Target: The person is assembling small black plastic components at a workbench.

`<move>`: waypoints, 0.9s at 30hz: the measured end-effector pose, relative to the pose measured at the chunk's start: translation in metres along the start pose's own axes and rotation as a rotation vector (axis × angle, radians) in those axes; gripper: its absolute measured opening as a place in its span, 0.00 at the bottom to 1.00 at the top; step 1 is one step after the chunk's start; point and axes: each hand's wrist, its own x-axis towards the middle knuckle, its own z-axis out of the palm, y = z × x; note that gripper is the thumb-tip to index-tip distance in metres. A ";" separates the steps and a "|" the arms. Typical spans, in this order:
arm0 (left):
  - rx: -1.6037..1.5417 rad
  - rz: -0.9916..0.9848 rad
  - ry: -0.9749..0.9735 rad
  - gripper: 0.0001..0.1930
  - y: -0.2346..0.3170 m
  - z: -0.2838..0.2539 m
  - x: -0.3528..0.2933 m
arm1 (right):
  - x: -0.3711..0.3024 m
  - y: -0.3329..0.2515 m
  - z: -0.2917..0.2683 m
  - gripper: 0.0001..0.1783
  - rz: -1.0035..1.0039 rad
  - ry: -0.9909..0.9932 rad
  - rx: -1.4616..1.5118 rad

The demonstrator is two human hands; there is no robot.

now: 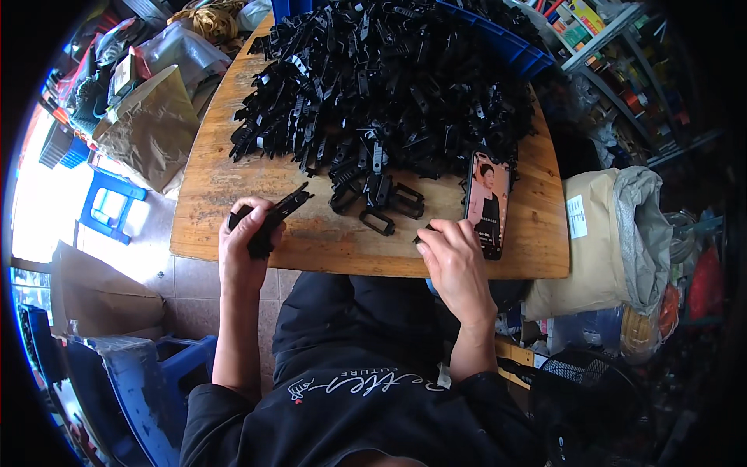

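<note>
My left hand (247, 233) is wrapped round a bundle of black plastic parts (282, 210) above the table's left front edge; the narrow ends stick out toward the upper right. Near the front edge on the right, the fingers of my right hand (453, 253) are pinched together. A small dark bit shows at their tips, too little to name. Between my hands lie several loose black frame-like parts (377, 223). Behind them a large heap of similar black plastic parts (366, 86) covers the far half of the wooden table (350, 254).
A phone (488, 206) with a lit screen leans beside my right hand against the heap. Blue crates (506, 39) stand at the back. Right of the table is a paper sack (595, 233); at the left are a brown bag (152, 124) and a blue stool (111, 204).
</note>
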 end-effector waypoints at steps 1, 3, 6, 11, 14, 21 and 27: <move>-0.128 -0.104 -0.038 0.15 -0.002 -0.003 -0.001 | 0.000 -0.001 0.001 0.11 -0.005 -0.009 0.062; -0.207 -0.136 -0.039 0.15 -0.006 0.003 0.000 | -0.003 -0.004 0.005 0.11 0.004 0.004 0.110; -0.278 -0.153 0.014 0.14 -0.009 0.020 -0.002 | -0.004 -0.004 0.011 0.12 0.036 0.009 0.175; -0.198 -0.099 0.015 0.13 -0.014 0.029 -0.004 | -0.006 0.002 0.012 0.14 -0.035 0.095 0.238; -0.213 -0.103 0.060 0.12 -0.016 0.035 -0.005 | -0.008 -0.006 0.009 0.14 0.188 0.232 0.153; -0.168 -0.145 0.008 0.13 -0.023 0.045 -0.006 | -0.003 -0.010 0.022 0.10 0.171 0.219 -0.005; -0.177 -0.155 0.034 0.12 -0.023 0.049 -0.006 | -0.005 -0.009 0.020 0.10 0.097 0.187 -0.044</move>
